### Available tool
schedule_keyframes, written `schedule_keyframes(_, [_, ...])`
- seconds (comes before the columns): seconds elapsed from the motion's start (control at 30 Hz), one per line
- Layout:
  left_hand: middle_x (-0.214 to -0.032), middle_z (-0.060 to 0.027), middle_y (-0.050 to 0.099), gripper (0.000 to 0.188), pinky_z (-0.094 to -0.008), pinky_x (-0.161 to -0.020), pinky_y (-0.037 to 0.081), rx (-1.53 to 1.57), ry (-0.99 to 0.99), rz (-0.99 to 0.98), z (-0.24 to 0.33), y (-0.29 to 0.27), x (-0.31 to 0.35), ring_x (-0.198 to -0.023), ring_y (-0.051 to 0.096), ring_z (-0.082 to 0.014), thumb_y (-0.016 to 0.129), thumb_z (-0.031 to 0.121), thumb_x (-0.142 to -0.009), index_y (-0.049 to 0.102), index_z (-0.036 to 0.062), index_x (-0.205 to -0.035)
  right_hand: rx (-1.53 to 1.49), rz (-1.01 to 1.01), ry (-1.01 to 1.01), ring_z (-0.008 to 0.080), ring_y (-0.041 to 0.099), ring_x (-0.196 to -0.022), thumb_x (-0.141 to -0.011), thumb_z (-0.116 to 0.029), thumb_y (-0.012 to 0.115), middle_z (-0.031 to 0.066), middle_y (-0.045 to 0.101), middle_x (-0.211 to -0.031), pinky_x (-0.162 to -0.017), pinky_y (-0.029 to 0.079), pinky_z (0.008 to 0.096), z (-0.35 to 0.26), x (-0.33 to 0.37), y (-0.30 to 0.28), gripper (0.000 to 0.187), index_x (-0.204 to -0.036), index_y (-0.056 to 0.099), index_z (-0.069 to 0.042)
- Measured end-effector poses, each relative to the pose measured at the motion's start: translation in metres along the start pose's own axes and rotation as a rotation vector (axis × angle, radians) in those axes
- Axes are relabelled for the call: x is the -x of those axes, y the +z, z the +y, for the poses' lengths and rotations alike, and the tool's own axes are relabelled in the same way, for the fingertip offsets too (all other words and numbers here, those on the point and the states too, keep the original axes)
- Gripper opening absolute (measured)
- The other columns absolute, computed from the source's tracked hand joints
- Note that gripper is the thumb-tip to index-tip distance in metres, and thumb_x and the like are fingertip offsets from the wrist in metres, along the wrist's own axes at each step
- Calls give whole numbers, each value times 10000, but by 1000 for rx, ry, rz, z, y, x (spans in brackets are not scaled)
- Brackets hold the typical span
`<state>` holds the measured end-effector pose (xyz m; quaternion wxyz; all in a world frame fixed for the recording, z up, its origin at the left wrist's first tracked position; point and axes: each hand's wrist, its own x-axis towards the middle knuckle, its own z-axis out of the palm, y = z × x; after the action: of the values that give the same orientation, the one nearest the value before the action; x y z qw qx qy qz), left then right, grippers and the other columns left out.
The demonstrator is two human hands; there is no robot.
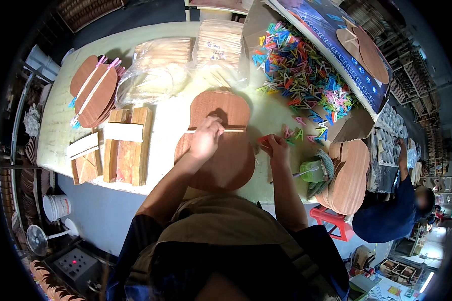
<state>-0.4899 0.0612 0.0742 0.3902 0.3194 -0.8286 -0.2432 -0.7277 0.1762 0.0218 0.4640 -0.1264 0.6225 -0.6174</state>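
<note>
Reaching in with left hand (209, 138) bent over the guitar-shaped board (223, 163), fingers curled at a thin strip (234, 131), and right hand (277, 149) just beside, pinching a red-orange clip (263, 140). Cannot tell whether gripping or pressing the strip, partly hidden under the left hand. As for the board, lying flat on the table (55, 145), narrower end facing away, long axis near to far.

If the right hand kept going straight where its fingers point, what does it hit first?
Probably the right edge of the guitar-shaped wooden panel, near the end of the pale strip. The right hand's height is hard to judge, so it might pass over the edge.
</note>
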Motion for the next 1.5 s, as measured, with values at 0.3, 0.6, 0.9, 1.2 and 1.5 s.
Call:
schedule_keyframes(0.3, [-990, -128, 595, 55, -390, -810, 455, 23, 42, -64, -12, 16, 1, -961, 553, -316, 597, -14, -744, 558, 25, -742, -376, -207, 197, 228, 642, -869, -914, -92, 499, 139, 656, -974, -759, 532, 344, 27, -8, 21, 140, -964, 602, -11])
schedule_keyframes(0.6, [-949, -107, 617, 79, -373, -790, 475, 39, 47, -7, -9, 19, -2, -904, 584, -308, 650, 2, -714, 584, 39, -736, 708, 366, -46, 312, 627, -909, -863, -398, 572, 169, 626, -948, -734, 528, 390, -14, 0, 5, 473, -1087, 515, 15])
schedule_keyframes(0.9, [-916, -74, 600, 83, -363, -778, 471, 37, 52, -11, -9, 16, -2, -897, 577, -283, 643, 3, -716, 579, 46, -747, 1329, 519, -281, 361, 638, -779, -773, -462, 634, 147, 662, -797, -705, 512, 409, -16, -41, -47, 463, -867, 651, -8])
schedule_keyframes(1.2, [-936, -110, 573, 69, -377, -788, 454, 81, 71, 9, -14, 16, 1, -900, 555, -299, 613, 3, -717, 560, 39, -742, 262, -210, -219, 45, 462, -619, -842, -118, 640, -25, 601, -756, -563, 387, 197, -73, -27, 74, 205, -995, 670, 14])
schedule_keyframes(1.5, [-1018, -134, 571, 163, -370, -859, 427, 138, 32, -101, -23, 13, 4, -984, 526, -321, 576, 47, -720, 601, 25, -879, 638, -912, -194, 101, 599, -704, -787, -92, 683, 46, 678, -786, -639, 481, 242, -35, -37, 265, 136, -902, 694, -18])
